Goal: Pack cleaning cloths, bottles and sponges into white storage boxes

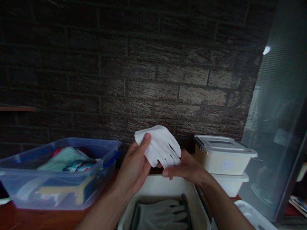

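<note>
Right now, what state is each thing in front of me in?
White glove: unworn, held in both hands.
Left hand: holding the glove's cuff end.
Right hand: holding its finger end.
Middle bin: open.
Gray glove: lying inside the middle bin.
Blue bin: open, things inside.
Upper right box: lid on, stacked.

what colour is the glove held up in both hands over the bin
The glove is plain white, best seen in the head view.

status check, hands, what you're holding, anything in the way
Left hand grips white glove by cuff end; right hand at finger end. Open bin below, grey gloves inside. No obstruction seen.
</note>
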Action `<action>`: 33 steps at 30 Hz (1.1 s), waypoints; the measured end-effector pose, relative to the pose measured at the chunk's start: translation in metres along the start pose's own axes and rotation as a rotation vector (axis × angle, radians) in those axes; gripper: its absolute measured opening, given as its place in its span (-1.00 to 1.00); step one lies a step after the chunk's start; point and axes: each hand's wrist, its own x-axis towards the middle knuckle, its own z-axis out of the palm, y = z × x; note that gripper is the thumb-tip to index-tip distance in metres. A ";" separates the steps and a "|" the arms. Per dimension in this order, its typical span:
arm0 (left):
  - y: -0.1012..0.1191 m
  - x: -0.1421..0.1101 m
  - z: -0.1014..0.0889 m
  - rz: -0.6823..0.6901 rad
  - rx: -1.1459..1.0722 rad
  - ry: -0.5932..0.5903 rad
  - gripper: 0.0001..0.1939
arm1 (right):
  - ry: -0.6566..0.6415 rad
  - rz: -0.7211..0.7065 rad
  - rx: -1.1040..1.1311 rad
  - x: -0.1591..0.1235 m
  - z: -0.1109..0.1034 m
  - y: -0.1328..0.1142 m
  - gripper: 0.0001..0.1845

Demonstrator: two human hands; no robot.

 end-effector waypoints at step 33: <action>-0.016 -0.010 -0.010 -0.127 0.549 -0.375 -0.76 | 0.106 -0.143 -0.050 -0.018 -0.031 -0.022 -0.72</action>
